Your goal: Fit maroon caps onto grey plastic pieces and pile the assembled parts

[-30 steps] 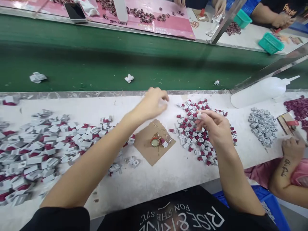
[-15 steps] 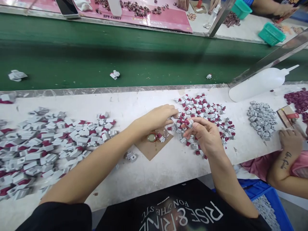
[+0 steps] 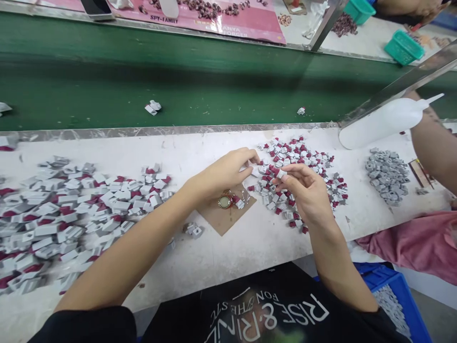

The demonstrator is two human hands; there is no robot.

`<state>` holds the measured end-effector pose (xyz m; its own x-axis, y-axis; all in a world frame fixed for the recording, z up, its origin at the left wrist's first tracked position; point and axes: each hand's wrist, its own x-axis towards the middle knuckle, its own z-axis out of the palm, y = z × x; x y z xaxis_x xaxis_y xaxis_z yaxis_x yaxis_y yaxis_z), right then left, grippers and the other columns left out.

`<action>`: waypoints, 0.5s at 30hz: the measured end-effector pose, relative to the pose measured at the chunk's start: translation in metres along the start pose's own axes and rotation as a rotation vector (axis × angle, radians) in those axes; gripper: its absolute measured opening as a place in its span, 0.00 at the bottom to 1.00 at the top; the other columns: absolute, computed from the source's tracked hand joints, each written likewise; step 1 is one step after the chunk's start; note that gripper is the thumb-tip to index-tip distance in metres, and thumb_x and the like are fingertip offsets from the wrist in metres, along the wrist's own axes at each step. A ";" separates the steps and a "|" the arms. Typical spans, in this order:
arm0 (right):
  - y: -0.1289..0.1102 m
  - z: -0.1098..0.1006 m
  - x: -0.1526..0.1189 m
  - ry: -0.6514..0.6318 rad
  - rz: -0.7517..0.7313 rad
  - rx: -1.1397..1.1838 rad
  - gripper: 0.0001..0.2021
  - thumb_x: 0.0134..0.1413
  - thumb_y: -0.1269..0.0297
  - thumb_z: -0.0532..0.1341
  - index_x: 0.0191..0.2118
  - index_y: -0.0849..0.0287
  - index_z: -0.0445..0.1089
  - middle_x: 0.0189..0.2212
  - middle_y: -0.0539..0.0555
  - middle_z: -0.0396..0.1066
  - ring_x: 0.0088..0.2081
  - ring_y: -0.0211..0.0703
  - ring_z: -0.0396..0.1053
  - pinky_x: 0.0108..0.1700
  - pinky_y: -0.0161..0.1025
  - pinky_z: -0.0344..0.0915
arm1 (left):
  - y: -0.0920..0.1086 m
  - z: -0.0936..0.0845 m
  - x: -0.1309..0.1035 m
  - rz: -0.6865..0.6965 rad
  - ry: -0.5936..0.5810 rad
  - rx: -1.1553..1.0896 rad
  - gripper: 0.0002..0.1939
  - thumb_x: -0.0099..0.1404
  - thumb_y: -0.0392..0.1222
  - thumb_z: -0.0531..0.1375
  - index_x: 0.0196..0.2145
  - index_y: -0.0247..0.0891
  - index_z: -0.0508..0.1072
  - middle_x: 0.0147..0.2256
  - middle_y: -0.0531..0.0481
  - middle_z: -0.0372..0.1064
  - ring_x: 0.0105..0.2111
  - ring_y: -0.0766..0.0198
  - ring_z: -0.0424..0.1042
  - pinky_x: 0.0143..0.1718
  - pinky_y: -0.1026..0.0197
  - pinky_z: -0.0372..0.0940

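The work looks partway through: one piece (image 3: 281,174) is in hand, and many others lie loose to both sides. The left heap (image 3: 67,209) spreads wide over the table (image 3: 228,262), grey and maroon mixed; the right heap (image 3: 303,162) shows the same two colours. Which of them counts as done cannot be told from here. Farther right, a grey pile (image 3: 387,176) shows no maroon. A few pieces sit on the green belt (image 3: 214,85).

The right hand (image 3: 310,193) grips the piece between thumb and fingertips, just above the near-left part of the right heap, forearm angled up from the lower right. The left hand (image 3: 232,166) reaches across from the lower left, over the far edge of the card (image 3: 223,224), its fingers bent toward the right heap. Thumb and forefinger look apart, but the fingertips are too small to tell whether they hold anything.
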<state>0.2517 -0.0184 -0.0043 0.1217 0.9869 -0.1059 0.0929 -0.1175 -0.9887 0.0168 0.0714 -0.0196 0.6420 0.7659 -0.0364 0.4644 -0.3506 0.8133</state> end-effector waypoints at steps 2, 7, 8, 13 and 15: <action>-0.001 0.000 0.004 0.006 -0.030 -0.057 0.10 0.62 0.54 0.76 0.44 0.50 0.81 0.33 0.50 0.80 0.33 0.45 0.80 0.37 0.45 0.80 | 0.000 -0.004 -0.004 -0.025 0.034 -0.014 0.12 0.77 0.36 0.57 0.52 0.43 0.78 0.55 0.42 0.82 0.51 0.50 0.81 0.54 0.49 0.72; -0.006 -0.004 0.012 0.027 -0.066 -0.222 0.10 0.62 0.55 0.75 0.45 0.51 0.81 0.29 0.48 0.75 0.31 0.45 0.74 0.33 0.43 0.72 | -0.009 -0.010 -0.014 -0.050 0.085 -0.006 0.10 0.77 0.38 0.58 0.51 0.42 0.78 0.54 0.42 0.82 0.50 0.50 0.81 0.54 0.49 0.73; -0.007 -0.005 0.012 0.012 -0.074 -0.284 0.10 0.63 0.55 0.74 0.45 0.51 0.82 0.29 0.48 0.74 0.31 0.45 0.73 0.34 0.43 0.70 | -0.010 -0.011 -0.016 -0.060 0.085 -0.007 0.10 0.77 0.39 0.58 0.51 0.41 0.78 0.53 0.42 0.82 0.49 0.50 0.81 0.54 0.49 0.73; -0.006 -0.014 0.013 -0.088 -0.156 -0.650 0.05 0.63 0.65 0.69 0.44 0.51 0.82 0.35 0.52 0.78 0.33 0.47 0.72 0.37 0.46 0.67 | -0.012 -0.012 -0.023 -0.114 0.084 -0.027 0.09 0.75 0.38 0.60 0.50 0.41 0.78 0.50 0.41 0.83 0.47 0.50 0.81 0.53 0.49 0.74; -0.004 -0.016 0.015 -0.141 -0.206 -0.747 0.08 0.61 0.69 0.67 0.43 0.51 0.81 0.38 0.54 0.80 0.37 0.50 0.73 0.41 0.48 0.68 | -0.013 -0.013 -0.024 -0.120 0.088 -0.022 0.09 0.75 0.38 0.60 0.50 0.41 0.78 0.50 0.42 0.83 0.46 0.50 0.81 0.52 0.49 0.74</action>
<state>0.2694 -0.0052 -0.0006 -0.0916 0.9957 0.0096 0.7459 0.0750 -0.6619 -0.0123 0.0641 -0.0218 0.5266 0.8460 -0.0841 0.5202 -0.2423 0.8190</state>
